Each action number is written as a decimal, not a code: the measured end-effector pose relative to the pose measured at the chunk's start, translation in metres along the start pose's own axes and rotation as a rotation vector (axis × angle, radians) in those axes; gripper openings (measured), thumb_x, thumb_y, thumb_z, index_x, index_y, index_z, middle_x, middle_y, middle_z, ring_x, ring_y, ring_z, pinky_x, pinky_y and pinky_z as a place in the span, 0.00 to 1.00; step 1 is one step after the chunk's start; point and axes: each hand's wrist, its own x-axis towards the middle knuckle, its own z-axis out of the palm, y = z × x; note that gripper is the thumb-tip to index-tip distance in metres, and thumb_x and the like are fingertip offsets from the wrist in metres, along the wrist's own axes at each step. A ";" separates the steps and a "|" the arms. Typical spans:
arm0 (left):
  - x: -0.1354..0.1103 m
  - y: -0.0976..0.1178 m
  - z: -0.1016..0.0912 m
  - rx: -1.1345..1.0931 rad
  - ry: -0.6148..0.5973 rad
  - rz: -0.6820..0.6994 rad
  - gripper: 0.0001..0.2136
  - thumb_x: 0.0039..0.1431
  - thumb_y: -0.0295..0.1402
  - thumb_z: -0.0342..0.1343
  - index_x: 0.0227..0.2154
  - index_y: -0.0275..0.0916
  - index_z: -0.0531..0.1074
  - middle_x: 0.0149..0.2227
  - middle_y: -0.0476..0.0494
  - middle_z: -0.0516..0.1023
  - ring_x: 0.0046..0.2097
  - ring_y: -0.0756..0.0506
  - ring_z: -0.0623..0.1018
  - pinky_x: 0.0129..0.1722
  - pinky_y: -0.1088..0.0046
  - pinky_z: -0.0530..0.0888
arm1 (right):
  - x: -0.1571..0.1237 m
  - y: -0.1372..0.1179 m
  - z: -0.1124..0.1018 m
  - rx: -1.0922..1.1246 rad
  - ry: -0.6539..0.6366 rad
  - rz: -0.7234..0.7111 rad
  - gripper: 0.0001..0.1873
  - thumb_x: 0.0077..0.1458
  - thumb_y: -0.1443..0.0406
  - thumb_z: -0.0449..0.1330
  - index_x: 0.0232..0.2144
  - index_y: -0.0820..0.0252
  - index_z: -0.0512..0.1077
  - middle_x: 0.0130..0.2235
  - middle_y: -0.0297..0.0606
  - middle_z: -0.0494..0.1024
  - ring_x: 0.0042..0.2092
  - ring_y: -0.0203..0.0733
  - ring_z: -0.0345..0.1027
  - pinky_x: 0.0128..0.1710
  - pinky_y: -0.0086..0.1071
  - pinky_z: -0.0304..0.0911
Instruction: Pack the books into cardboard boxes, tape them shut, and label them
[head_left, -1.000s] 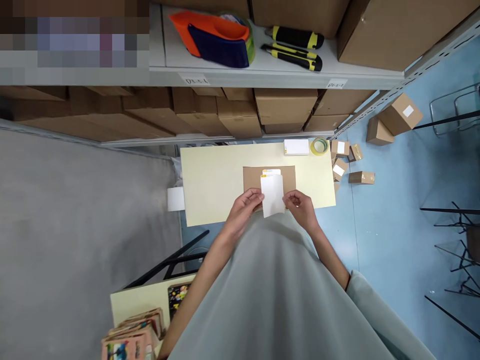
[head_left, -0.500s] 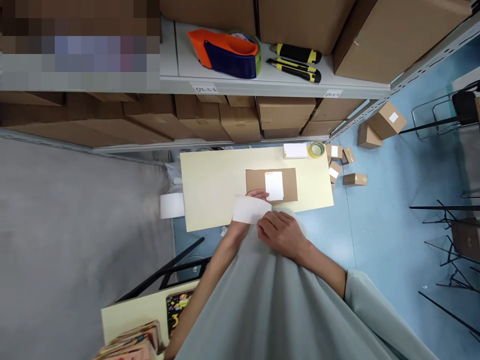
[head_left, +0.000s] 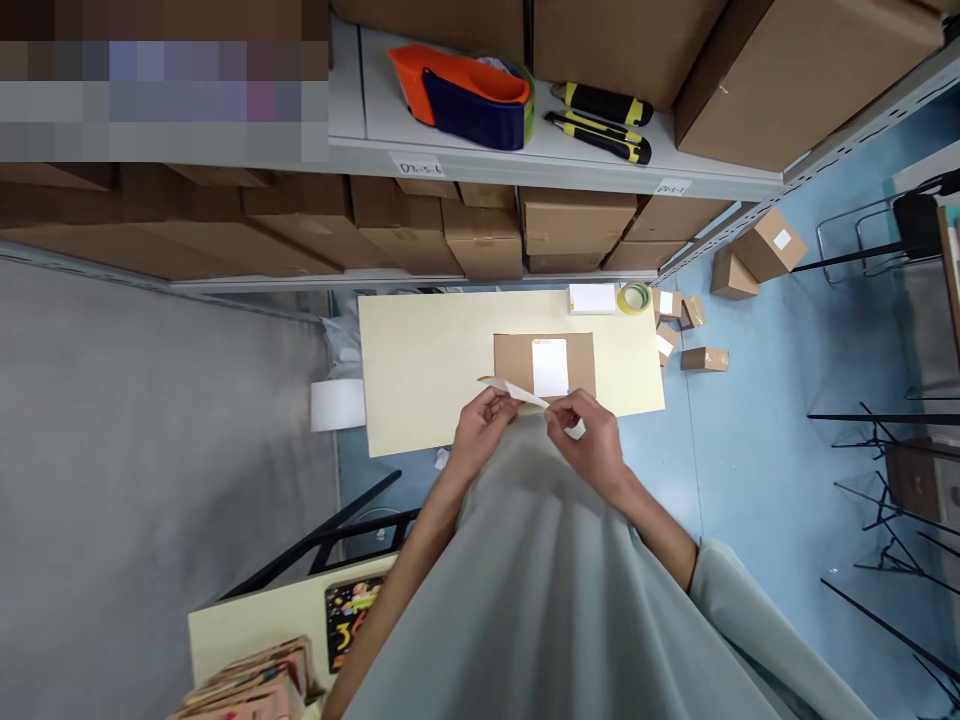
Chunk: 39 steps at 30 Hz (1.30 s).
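Observation:
My left hand (head_left: 486,420) and my right hand (head_left: 581,425) are both pinched on a thin white paper strip (head_left: 523,394), held edge-on just above the near edge of a pale yellow table (head_left: 427,360). Just beyond the strip a flat brown cardboard parcel (head_left: 512,357) lies on the table with a white label (head_left: 550,366) on its top face. Neither hand touches the parcel.
A white pad (head_left: 592,298) and a tape roll (head_left: 634,297) sit at the table's far right. Small boxes (head_left: 703,358) litter the blue floor. On the shelf above lie an orange tape dispenser (head_left: 465,90) and utility knives (head_left: 604,120). Colourful books (head_left: 255,680) lie bottom left.
The white sheet came away from the parcel, leaving a label on it. My hands swung the sheet left, then drew together and now hold it edge-on between them.

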 end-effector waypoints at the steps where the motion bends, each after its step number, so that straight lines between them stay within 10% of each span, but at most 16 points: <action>1: 0.001 -0.001 0.000 0.010 -0.006 -0.005 0.19 0.54 0.53 0.70 0.32 0.42 0.77 0.29 0.48 0.78 0.32 0.46 0.75 0.36 0.69 0.75 | 0.003 0.002 -0.002 0.049 0.008 0.082 0.06 0.67 0.63 0.61 0.36 0.54 0.76 0.33 0.34 0.78 0.32 0.38 0.72 0.35 0.33 0.70; 7: 0.005 -0.006 0.005 0.058 -0.058 -0.004 0.23 0.54 0.58 0.69 0.33 0.42 0.77 0.30 0.48 0.78 0.31 0.48 0.73 0.31 0.71 0.72 | 0.015 0.033 -0.008 0.251 0.035 0.486 0.15 0.58 0.51 0.65 0.33 0.55 0.77 0.28 0.32 0.76 0.28 0.38 0.66 0.31 0.33 0.66; 18: 0.005 -0.006 0.018 0.099 -0.147 -0.027 0.22 0.59 0.57 0.66 0.29 0.42 0.72 0.25 0.53 0.67 0.28 0.50 0.66 0.29 0.73 0.64 | 0.016 0.083 0.003 0.476 -0.054 0.736 0.23 0.47 0.44 0.72 0.29 0.57 0.77 0.24 0.29 0.72 0.26 0.36 0.64 0.29 0.33 0.63; 39: 0.093 -0.092 0.025 0.523 -0.024 0.102 0.13 0.62 0.46 0.60 0.29 0.43 0.76 0.33 0.45 0.81 0.35 0.43 0.77 0.42 0.65 0.77 | 0.035 0.173 0.044 -0.007 -0.001 0.585 0.10 0.66 0.58 0.58 0.32 0.53 0.69 0.33 0.37 0.80 0.36 0.45 0.74 0.42 0.36 0.69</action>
